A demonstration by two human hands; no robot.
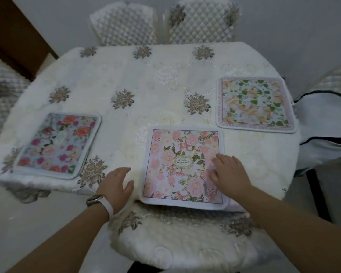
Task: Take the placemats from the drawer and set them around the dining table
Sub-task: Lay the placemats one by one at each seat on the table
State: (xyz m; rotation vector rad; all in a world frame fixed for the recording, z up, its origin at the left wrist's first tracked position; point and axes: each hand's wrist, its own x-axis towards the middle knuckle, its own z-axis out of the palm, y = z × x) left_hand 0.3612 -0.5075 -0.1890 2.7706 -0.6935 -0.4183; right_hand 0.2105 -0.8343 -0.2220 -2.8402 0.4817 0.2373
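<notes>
Nearest, below the pink placemat (182,166): a chair seat (185,243) with a cream embroidered cover, tucked under the table edge. Left hand (116,186) lies flat on the tablecloth just left of the pink placemat, fingers straight and relaxed, holding nothing, thumb close to the mat's left edge. White-strapped watch (98,201) on that wrist. Right hand (230,174) rests on the right part of the pink placemat, fingers spread and laid flat on the print – no pinch, nothing gripped.

The pink placemat sits square at the near side of the dining table (146,85), its near edge right at the table's rim, an oval label at its centre. Left of it, well apart, a blue floral placemat (57,143) lies turned at a slight angle. Right of it and farther back, a placemat with green leaves (254,104) lies flat near the table's right rim. All three are apart from each other.

Farther right of the pink placemat, a white cloth item with dark trim (327,119) – cannot tell what it is. Far left, a quilted chair (0,91). Beyond the pink placemat, across the table, two quilted chair backs (124,24) (201,22) stand side by side.
</notes>
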